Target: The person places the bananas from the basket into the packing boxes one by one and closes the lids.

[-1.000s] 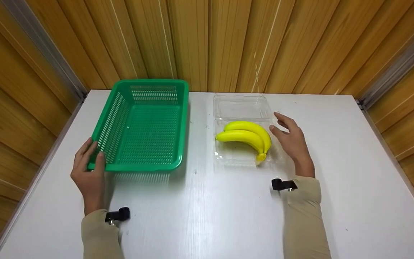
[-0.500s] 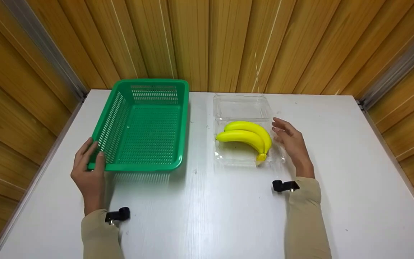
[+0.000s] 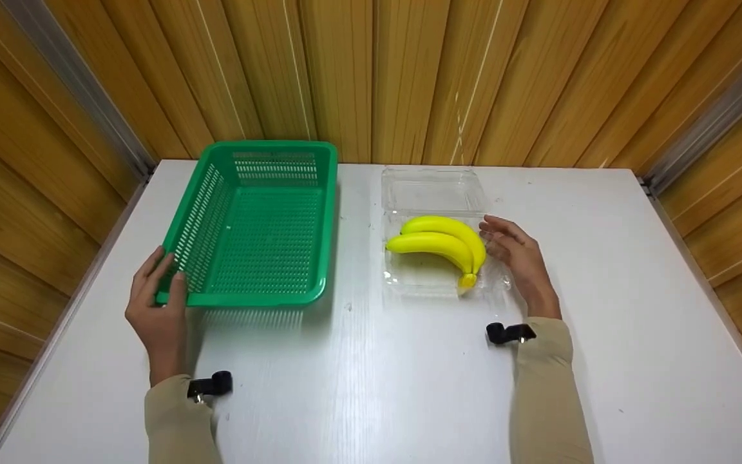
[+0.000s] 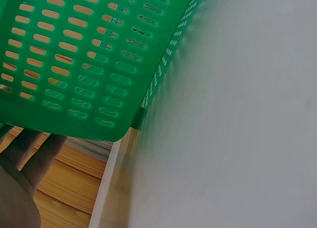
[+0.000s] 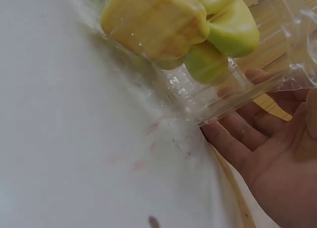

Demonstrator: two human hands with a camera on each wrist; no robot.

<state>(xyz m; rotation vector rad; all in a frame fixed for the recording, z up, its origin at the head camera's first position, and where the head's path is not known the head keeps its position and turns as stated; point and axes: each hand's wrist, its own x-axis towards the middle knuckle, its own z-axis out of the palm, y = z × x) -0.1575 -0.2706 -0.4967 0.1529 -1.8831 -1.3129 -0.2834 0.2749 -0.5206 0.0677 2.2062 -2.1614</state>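
Observation:
My left hand point(image 3: 157, 316) touches the near left corner of a green plastic basket point(image 3: 327, 232), its fingers spread along the outside. In the left wrist view, extended fingers point(image 4: 44, 161) reach the slotted basket point(image 4: 94, 126). A bunch of yellow bananas point(image 3: 438, 245) lies in a clear plastic clamshell box point(image 3: 422, 278), whose lid point(image 3: 434, 192) is folded back toward the wall. My right hand point(image 3: 525, 261) is at the box's right side, fingers loosely bent. In the right wrist view, its fingers point(image 5: 230, 139) touch the outside of the clear wall, beside the bananas point(image 5: 158, 22).
The white table point(image 3: 358, 386) runs back to a wood-panelled wall point(image 3: 403, 77), with panels on both sides too. A black wrist camera point(image 3: 219, 383) sticks out from the left sleeve, and another black camera point(image 3: 506, 333) from the right.
My right hand has come slightly nearer the front and in against the right side of the clear box. The left hand, basket and bananas stay where they were.

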